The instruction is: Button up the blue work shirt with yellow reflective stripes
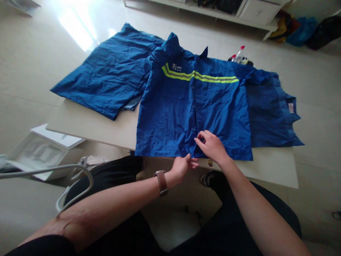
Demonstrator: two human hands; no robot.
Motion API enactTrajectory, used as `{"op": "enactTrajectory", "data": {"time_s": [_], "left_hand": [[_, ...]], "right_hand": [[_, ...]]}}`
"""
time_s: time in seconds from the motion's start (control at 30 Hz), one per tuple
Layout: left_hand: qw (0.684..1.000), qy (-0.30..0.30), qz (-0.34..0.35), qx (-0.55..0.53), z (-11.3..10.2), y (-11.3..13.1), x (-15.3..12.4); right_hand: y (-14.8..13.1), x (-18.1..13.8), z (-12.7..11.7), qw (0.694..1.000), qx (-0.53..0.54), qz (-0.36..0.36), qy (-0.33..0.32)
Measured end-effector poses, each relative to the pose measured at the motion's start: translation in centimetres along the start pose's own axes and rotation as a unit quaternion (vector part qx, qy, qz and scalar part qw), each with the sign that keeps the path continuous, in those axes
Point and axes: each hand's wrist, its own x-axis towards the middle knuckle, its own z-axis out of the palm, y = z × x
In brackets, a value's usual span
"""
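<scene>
Blue work jacket [170,113] lay ahead of left hand [181,168] and right hand [212,145].
Left pinched front hem [163,153]; right curled over placket [193,110], grip unclear.

A brown strap [161,181] with a grey metal buckle [164,193] rings the left wrist [169,179]. A black sleeve [49,246] ends near the left elbow; both forearms [246,192] are bare. The trousers [277,209] are black, and a visible shoe [206,179] looks dark with pale trim.
</scene>
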Motion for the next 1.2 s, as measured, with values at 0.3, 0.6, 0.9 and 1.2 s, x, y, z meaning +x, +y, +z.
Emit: {"op": "enactTrajectory", "data": {"time_s": [0.3,0.6,0.9,1.2], "left_hand": [[0.999,-0.013,-0.001,0.050,-1.2,-2.5,-0.6],[0.998,-0.002,-0.024,0.056,-1.3,-3.4,-1.0],[0.880,-0.381,-0.078,0.273,-0.2,1.2,-3.0],[0.793,-0.043,0.334,0.508,-1.0,9.0,0.8]], "right_hand": [[0.5,0.3,1.4,0.993,0.100,0.054,0.011],[0.4,0.4,2.1,0.997,0.060,0.042,0.023],[0.0,0.9,2.4,0.988,0.101,0.112,0.016],[1.0,1.1,2.3,0.963,0.213,0.161,0.029]]}}
